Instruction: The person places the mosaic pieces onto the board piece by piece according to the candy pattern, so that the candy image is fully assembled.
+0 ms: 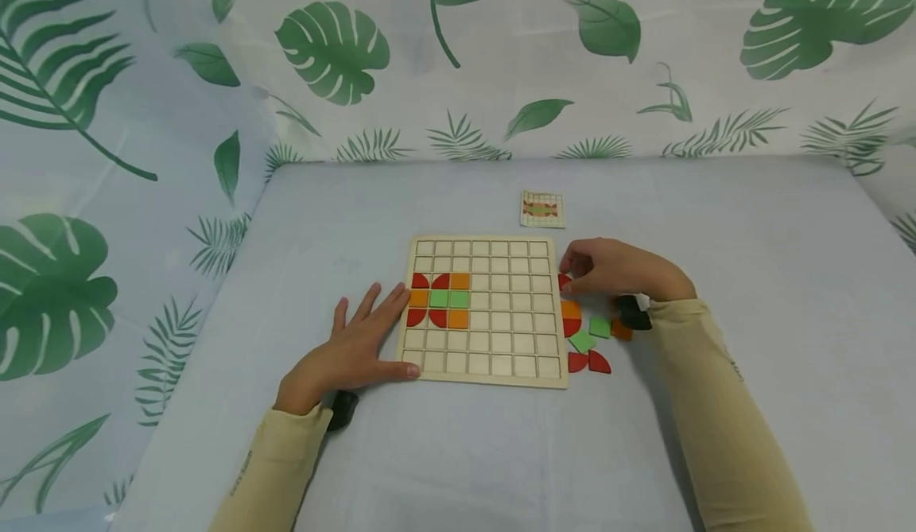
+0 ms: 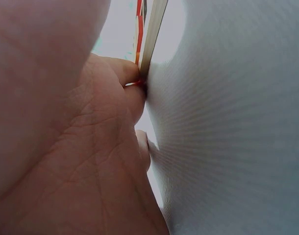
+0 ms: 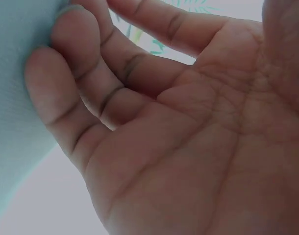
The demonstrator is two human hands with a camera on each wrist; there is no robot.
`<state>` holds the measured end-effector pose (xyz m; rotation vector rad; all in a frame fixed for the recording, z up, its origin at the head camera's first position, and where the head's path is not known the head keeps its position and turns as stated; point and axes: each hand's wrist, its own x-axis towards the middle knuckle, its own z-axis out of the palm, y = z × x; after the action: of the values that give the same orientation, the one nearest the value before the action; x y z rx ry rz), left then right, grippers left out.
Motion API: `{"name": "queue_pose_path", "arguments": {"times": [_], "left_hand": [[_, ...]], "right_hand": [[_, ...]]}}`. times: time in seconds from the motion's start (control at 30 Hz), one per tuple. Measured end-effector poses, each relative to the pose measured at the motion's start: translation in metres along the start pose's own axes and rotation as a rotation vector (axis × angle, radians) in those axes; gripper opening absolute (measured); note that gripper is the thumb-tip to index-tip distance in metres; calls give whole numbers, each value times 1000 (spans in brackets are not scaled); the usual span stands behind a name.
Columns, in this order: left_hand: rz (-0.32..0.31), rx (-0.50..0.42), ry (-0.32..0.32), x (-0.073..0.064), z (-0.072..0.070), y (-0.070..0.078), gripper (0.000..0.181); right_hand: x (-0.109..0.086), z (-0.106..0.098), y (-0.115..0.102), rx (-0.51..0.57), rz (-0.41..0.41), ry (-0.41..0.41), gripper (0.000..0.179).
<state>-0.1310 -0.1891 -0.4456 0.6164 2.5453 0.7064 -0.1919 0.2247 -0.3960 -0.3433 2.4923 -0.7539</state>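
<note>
A square wooden grid board lies on the table. Red quarter-circle tiles, orange squares and green squares fill three rows at its left side. My left hand rests spread against the board's left edge, fingers fairly straight, with the thumb at the lower left corner. Just past the right edge, my right hand has its thumb and forefinger around a red quarter-circle tile. In the right wrist view the fingers are bent, and no tile shows there.
Loose tiles lie right of the board: an orange tile, green squares, red quarter circles and another orange square partly under the right wrist. A small pattern card lies behind the board. Leaf-print cloth hangs behind.
</note>
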Motion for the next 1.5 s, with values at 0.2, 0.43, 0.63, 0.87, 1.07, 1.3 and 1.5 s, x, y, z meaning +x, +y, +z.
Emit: {"name": "queue_pose_path", "arguments": {"times": [0.2, 0.43, 0.63, 0.87, 1.07, 1.3, 1.5], "left_hand": [[-9, 9, -11, 1, 2, 2, 114], [-9, 12, -8, 1, 0, 4, 114], [-7, -6, -2, 0, 0, 2, 114], [-4, -6, 4, 1, 0, 0, 114], [-18, 1, -3, 1, 0, 0, 115], [-14, 4, 1, 1, 0, 0, 115], [-6, 3, 3, 1, 1, -1, 114]], "right_hand": [[-9, 1, 8, 41, -41, 41, 36], [-25, 8, 9, 67, -66, 46, 28], [-25, 15, -1, 23, -84, -7, 23], [-23, 22, -9, -23, -123, -9, 18], [-21, 23, -10, -48, -128, -17, 17], [-21, 22, -9, -50, -144, 0, 15], [-23, 17, -4, -2, -174, 26, 9]]}}
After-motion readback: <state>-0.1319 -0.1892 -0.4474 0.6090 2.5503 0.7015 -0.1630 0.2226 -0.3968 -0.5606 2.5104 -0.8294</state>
